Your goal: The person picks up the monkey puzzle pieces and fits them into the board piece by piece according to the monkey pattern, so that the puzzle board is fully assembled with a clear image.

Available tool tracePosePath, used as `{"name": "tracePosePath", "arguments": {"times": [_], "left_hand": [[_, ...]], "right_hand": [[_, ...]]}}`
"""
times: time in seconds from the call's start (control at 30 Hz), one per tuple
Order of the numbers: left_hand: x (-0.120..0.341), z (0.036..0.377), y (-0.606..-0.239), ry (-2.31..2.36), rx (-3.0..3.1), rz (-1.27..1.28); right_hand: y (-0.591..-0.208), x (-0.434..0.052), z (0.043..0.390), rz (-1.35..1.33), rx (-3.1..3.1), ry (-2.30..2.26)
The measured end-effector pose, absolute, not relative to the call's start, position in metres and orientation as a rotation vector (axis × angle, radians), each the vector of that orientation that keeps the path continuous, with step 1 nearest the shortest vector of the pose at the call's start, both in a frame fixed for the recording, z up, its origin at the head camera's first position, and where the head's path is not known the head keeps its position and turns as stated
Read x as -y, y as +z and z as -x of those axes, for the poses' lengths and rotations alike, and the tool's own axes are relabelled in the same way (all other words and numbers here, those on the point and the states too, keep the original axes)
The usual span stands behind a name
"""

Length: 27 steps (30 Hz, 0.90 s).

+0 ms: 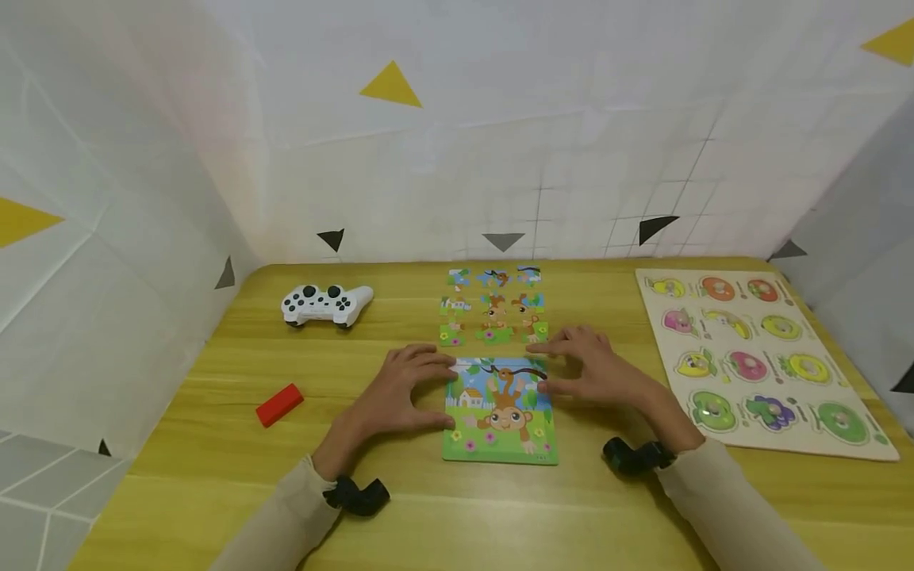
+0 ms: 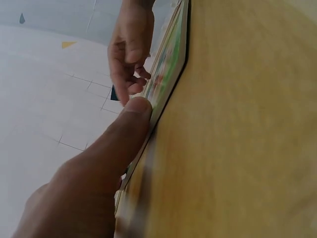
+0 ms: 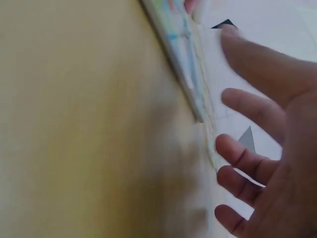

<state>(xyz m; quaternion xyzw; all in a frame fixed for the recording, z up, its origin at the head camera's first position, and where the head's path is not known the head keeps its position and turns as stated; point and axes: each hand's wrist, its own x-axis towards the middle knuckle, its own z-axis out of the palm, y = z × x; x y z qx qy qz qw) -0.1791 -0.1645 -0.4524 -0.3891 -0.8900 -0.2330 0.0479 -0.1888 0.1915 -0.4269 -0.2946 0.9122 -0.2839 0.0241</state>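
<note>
Monkey puzzle board (image 1: 500, 412) lies flat on the yellow table (image 1: 214, 444), centre, just in front of the person. Both hands flank its far half.

L hand (image 1: 400, 388) sits at the board's 9 o'clock side, fingers spread wide and loosely bent, tips at the board's upper-left corner. L wrist view: thumb (image 2: 130, 119) lies against the board's edge (image 2: 168, 64); nothing gripped.

R hand (image 1: 593, 369) sits at the board's 3 o'clock side, fingers straight and spread, index tip near the upper-right corner, thumb touching the right edge. R wrist view: fingers (image 3: 247, 163) splayed wide beside the board edge (image 3: 183, 64), holding nothing. Whether the fingertips actually press the board – can't tell.

Loose puzzle pieces (image 1: 493, 305) are set in rows at 12 o'clock from the board, just beyond the fingertips.

Elsewhere: white game controller (image 1: 324, 305) at 10 o'clock, well apart from the hands; red block (image 1: 280, 404) at 9 o'clock, left of the L hand; fruit peg puzzle (image 1: 757, 357) at 3 o'clock, near the R forearm. Black wrist-worn cams on both wrists. White sheeting w/ yellow and dark triangles walls the table on three sides.
</note>
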Motion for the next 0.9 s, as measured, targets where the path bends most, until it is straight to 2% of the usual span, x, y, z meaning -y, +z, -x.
{"name": "tracePosePath", "arguments": {"times": [0.3, 0.5, 0.9], "left_hand": [[0.165, 0.18, -0.455, -0.721, 2.679, 1.182], [0.165, 0.178, -0.458, -0.723, 2.662, 1.177], [0.165, 0.178, -0.457, -0.727, 2.666, 1.169]], "right_hand": [[-0.413, -0.18, 0.227, 0.89, -2.762, -1.212], [-0.41, -0.168, 0.254, 0.755, -2.734, -1.248], [-0.408, -0.128, 0.294, 0.763, -2.728, -1.303]]}}
